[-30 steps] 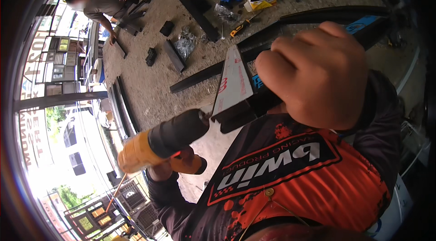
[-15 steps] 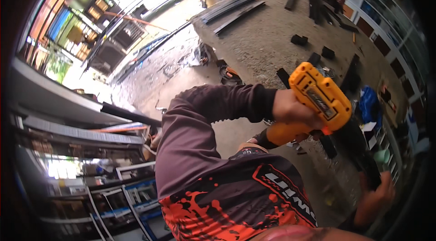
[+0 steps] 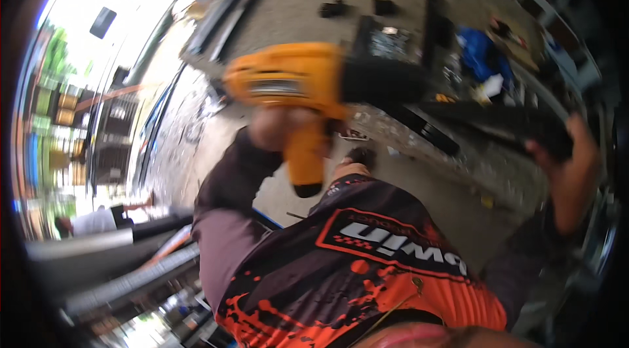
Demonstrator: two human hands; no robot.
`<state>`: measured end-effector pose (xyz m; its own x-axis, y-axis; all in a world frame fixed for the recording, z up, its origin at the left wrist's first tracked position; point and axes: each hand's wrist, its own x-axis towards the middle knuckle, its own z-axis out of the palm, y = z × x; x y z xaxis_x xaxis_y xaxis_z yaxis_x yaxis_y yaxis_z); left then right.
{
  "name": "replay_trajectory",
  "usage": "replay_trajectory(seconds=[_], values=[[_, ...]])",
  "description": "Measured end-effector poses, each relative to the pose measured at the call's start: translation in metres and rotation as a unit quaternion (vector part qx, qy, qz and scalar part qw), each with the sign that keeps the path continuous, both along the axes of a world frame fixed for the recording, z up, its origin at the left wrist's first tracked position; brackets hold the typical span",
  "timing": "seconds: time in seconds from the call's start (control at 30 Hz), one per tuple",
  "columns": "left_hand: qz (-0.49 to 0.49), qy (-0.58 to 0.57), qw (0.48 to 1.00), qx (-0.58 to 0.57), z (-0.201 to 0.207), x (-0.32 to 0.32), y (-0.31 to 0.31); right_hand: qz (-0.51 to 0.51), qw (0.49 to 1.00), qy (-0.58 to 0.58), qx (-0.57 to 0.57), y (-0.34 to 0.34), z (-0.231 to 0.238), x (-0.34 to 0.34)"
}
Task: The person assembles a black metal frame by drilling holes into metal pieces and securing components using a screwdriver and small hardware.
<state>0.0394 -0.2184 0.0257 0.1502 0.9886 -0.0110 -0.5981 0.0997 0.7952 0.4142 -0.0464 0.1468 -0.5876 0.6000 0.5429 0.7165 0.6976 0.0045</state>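
Observation:
My left hand [image 3: 272,126] is wrapped round the handle of a yellow-and-black power drill [image 3: 285,76]. The drill is held level, its black front end pointing right over the table edge; motion blurs it, so its tip and any bit cannot be made out. At the right, my right hand [image 3: 576,168] grips the end of a long dark bar [image 3: 517,120], thumb on one side and fingers on the other. That bar reaches left across the table's near edge. Below the drill's front another dark bar [image 3: 429,132] juts out over the edge.
On the rough worktable [image 3: 295,14] lie two long dark profiles [image 3: 229,17], small black blocks [image 3: 333,8], a bag of small parts [image 3: 390,41] and a blue plastic bag [image 3: 483,54]. Racks of stock [image 3: 131,282] stand lower left. A foot [image 3: 357,158] shows below the table edge.
The drill has swung left and turned level, showing its side instead of its back. My right hand has risen with the bar's end. The whole view has shifted and turned.

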Motion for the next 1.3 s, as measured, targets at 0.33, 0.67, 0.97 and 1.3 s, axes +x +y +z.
replay_trajectory(seconds=[0.33, 0.67, 0.97, 1.3], values=[[0.326, 0.492, 0.806, 0.042, -0.148, -0.138, 0.112, 0.059, 0.994, -0.019, -0.091, 0.124, 0.025, -0.016], [0.127, 0.802, 0.527, -0.252, -0.316, -0.282, 0.21, -0.005, 0.994, -0.071, 0.08, 0.143, 0.03, -0.041], [0.126, 0.83, 0.486, -0.243, -0.318, -0.276, 0.216, -0.261, 0.952, -0.027, 0.157, 0.111, 0.018, 0.093], [0.139, 0.837, 0.462, -0.259, -0.319, -0.261, 0.209, -0.64, 0.671, 0.093, 0.364, -0.112, -0.016, 0.423]])
